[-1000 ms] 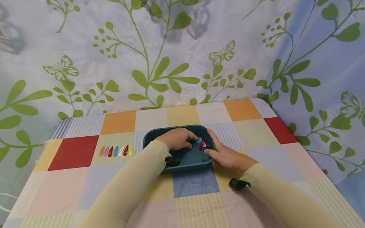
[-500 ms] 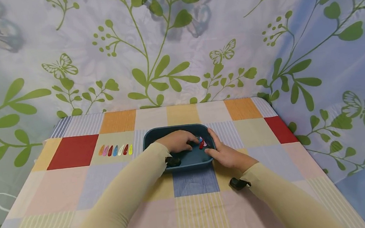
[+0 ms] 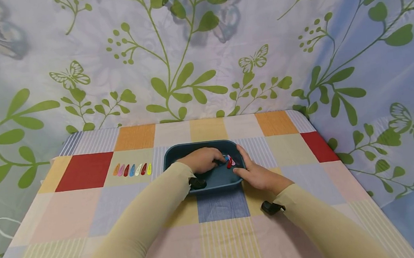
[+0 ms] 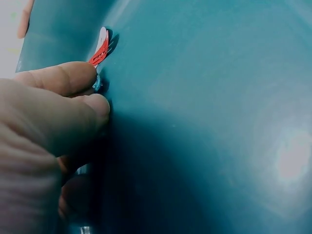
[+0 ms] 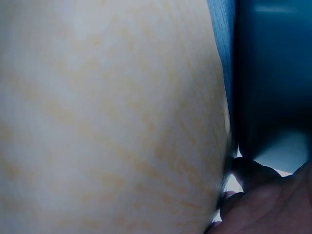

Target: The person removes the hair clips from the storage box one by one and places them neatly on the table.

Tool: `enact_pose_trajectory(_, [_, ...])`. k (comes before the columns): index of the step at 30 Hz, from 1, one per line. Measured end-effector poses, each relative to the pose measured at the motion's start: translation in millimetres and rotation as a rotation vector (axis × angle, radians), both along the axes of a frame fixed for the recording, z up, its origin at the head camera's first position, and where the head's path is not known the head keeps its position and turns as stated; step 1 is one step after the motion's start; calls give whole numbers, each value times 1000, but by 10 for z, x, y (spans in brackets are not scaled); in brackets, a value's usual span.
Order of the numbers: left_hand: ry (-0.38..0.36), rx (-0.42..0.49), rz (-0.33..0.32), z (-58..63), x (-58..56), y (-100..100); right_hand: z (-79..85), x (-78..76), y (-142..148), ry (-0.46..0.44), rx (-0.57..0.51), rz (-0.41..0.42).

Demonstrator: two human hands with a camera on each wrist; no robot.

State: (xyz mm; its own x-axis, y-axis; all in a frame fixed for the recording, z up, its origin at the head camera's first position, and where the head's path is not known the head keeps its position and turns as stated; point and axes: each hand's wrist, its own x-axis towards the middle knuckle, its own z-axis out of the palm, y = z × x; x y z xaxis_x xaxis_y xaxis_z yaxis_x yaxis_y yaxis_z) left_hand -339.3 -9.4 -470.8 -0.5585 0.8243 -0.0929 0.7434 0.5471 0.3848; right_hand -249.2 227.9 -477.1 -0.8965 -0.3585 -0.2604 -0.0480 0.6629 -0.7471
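A dark blue plastic tray [image 3: 217,186] stands mid-table. My left hand [image 3: 200,161] reaches into it from the left, thumb and index fingertip pinching a small blue snap hair clip [image 4: 98,85], mostly hidden by the fingers. Just past those fingertips lie a red hair clip [image 3: 229,164] and a pink one [image 3: 233,163], overlapping on the tray floor near its right wall. My right hand [image 3: 259,175] grips the tray's right side, thumb over the rim and fingers along the outer wall. The right wrist view catches part of that hand at the tray's outside.
Left of the tray, several hair clips in orange, pink, red, blue [image 3: 132,170], white and yellow lie in a row on the patchwork tablecloth [image 3: 226,244]. A leaf-printed curtain [image 3: 200,62] hangs behind the table. A white cord loop [image 3: 3,228] shows at the left edge.
My left fingertips shift slightly among the clips at the tray's right end, and the blue clip there shows differently. The right hand and the tray stay in place.
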Motion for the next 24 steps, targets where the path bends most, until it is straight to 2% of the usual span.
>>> enact_pose_trajectory(10, [22,-25,38,20,18,21,5,-7,-3,7,-1,3])
enact_pose_trajectory(18, [51,-77,8,-5,-3,45,11,-7,-16,6,-13,5])
enact_pose_trajectory(24, [53,-66,16,-29,-13,52,10,6,-21,7,-9,2])
